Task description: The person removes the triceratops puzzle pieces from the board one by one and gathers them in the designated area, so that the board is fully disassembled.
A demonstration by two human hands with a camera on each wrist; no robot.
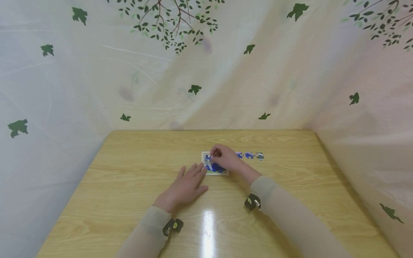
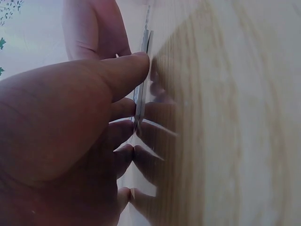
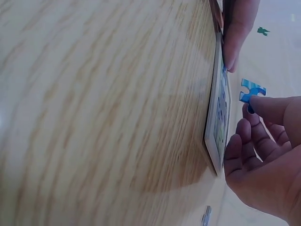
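A small jigsaw puzzle in a white-rimmed tray (image 1: 217, 174) lies on the table, its picture mostly blue with some green. My right hand (image 1: 227, 158) is over the puzzle. In the right wrist view its thumb and index finger pinch a blue jigsaw piece (image 3: 253, 90) with a pale striped side, held above the puzzle's face. My left hand (image 1: 184, 187) lies with fingers spread and straight, fingertips at the tray's left edge. From the left wrist, the tray (image 2: 142, 101) shows edge-on beside the thumb and fingers.
To the right of the tray, a row of loose jigsaw pieces (image 1: 249, 155) lies on the wooden table (image 1: 129, 172); the right hand partly covers its near end. A pale curtain (image 1: 155, 93) with leaf prints hangs behind the table and at both sides.
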